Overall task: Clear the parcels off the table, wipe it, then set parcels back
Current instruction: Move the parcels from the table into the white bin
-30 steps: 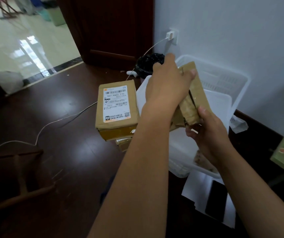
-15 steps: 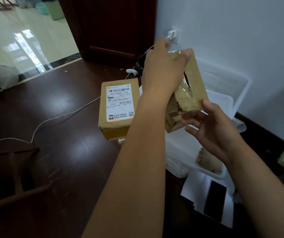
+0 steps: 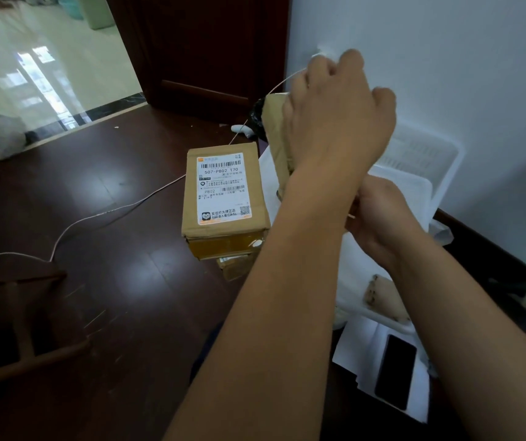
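Left hand raised, fingers curled round a brown paper parcel, held upright above the white plastic basket at the wall. Right hand just below the left wrist, fingers hidden; grip cannot be told. Labelled cardboard box sits stacked on a smaller box on the dark floor, touching the basket's left side.

head cam | faces forward-down | close over floor

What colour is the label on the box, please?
The label is white with black print and an orange bottom strip, seen in the head view.
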{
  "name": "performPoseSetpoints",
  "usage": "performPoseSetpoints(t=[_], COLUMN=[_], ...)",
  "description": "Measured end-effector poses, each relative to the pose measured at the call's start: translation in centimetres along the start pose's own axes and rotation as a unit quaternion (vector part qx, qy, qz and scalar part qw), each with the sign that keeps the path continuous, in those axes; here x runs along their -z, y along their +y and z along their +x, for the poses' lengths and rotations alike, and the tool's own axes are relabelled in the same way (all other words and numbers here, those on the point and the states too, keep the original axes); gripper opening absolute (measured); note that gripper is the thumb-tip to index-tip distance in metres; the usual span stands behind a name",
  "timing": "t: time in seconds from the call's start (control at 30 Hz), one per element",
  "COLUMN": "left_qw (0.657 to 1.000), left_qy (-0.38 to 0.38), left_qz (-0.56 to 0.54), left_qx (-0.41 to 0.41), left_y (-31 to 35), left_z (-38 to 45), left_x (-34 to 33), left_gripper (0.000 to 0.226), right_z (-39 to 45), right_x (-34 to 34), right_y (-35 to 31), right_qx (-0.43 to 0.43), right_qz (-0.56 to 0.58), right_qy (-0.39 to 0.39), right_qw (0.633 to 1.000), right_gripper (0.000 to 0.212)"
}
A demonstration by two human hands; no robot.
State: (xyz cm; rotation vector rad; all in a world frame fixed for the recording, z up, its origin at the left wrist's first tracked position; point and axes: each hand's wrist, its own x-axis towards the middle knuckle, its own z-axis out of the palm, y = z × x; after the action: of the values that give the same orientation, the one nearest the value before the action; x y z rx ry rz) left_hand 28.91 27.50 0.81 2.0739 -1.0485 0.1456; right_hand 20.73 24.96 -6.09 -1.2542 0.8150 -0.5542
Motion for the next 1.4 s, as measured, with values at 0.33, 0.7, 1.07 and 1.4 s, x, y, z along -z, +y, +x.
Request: performPoseSetpoints(t=[0.33,0.7,1.07,1.4], left_qw=[0.986,0.943,0.969,0.956], left_qy=[0.011,0.029,0.012,-0.051], left_qz=[-0.029,-0.194,0.010,0.064], left_qx=[0.162,0.268,0.246,0.280], left_y=[-2.6,-9.0,-10.9,-12.2], left_z=[0.6,-1.1,-1.7,-1.9], left_x=[2.9,7.1,8.9,9.2], left_gripper=[0.042,0.046,0.048,0.050], right_z=[2.5,3.5,4.0,4.3], right_x=[-2.3,-3.5,-7.0,-7.4], right_y=[-1.3,-1.2,-1.2,-0.2], right_qx=[-0.013,-0.002,0.039,0.012], right_qz=[-0.079,-0.039,-0.082,-0.149], right_qy=[-0.051,-0.030,0.002,-0.043], right_qw=[0.995,0.999,0.996,0.988], right_gripper=[0.020,0.022,0.037,0.043])
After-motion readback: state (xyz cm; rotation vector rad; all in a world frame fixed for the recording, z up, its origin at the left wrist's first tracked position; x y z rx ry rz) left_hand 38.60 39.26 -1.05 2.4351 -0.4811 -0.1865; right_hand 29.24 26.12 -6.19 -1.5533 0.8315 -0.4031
